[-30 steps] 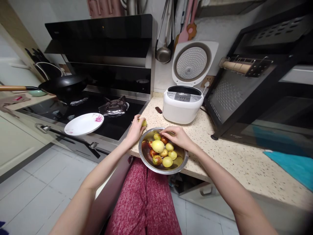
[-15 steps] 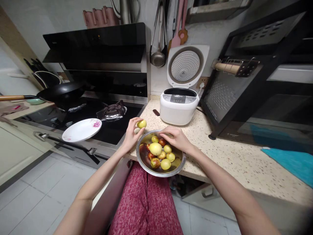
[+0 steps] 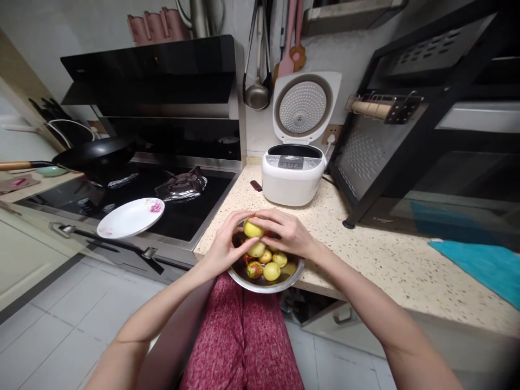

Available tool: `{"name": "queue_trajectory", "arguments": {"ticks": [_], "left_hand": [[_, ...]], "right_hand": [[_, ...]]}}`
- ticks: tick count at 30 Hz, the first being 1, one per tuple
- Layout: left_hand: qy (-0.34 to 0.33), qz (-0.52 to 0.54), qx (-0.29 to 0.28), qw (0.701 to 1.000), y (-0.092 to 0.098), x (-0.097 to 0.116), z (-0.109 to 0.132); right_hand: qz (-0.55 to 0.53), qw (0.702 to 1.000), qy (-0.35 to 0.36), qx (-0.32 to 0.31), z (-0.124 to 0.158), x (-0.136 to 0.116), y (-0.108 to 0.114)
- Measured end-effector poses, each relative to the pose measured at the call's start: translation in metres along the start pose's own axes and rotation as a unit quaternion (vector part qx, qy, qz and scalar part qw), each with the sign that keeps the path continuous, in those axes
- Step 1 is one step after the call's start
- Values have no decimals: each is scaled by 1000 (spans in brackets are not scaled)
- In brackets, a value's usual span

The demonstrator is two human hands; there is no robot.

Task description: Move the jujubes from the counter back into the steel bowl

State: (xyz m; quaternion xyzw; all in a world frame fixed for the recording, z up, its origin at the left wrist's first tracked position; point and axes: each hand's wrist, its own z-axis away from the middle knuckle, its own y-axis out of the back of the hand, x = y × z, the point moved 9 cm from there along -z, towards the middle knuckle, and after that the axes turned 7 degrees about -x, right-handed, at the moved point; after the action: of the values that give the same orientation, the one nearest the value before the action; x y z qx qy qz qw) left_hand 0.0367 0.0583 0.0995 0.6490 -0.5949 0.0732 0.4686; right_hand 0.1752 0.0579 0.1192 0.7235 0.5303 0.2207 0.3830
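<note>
Both the left hand [image 3: 225,246] and the right hand [image 3: 286,234] close their fingertips around one yellow-green fruit [image 3: 252,228], held just above the fruit-filled metal bowl [image 3: 265,283] at the speckled tabletop's [image 3: 365,254] near edge.

My hands: two, left hand [image 3: 225,250] and right hand [image 3: 286,234]
Metal bowl [image 3: 262,287]: one
Yellow fruit [image 3: 252,228] in my fingers: one
Loose fruits [image 3: 271,271] I see in that bowl: six, my hands hide part of it
White plate [image 3: 130,218]: one
Rice cooker [image 3: 293,179]: one
Wok [image 3: 95,154]: one
Pink cups [image 3: 153,24] on the hood [image 3: 150,70]: three
Ladle [image 3: 257,97]: one
Teal cloth [image 3: 481,268]: one
</note>
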Motion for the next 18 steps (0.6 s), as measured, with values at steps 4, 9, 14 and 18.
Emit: {"name": "queue_trajectory", "arguments": {"ticks": [4, 9, 14, 18], "left_hand": [[8, 12, 5, 1000, -1, -5, 2], [-59, 51, 37, 996, 6, -3, 11], [-271, -12, 4, 963, 2, 16, 28], [-303, -45, -4, 952, 0, 10, 31]], "right_hand": [[-37, 999, -2, 0, 1, 0, 4], [-92, 995, -31, -15, 6, 11, 12], [-140, 986, -66, -65, 10, 20, 13], [-164, 975, -99, -109, 13, 25, 12]]}}
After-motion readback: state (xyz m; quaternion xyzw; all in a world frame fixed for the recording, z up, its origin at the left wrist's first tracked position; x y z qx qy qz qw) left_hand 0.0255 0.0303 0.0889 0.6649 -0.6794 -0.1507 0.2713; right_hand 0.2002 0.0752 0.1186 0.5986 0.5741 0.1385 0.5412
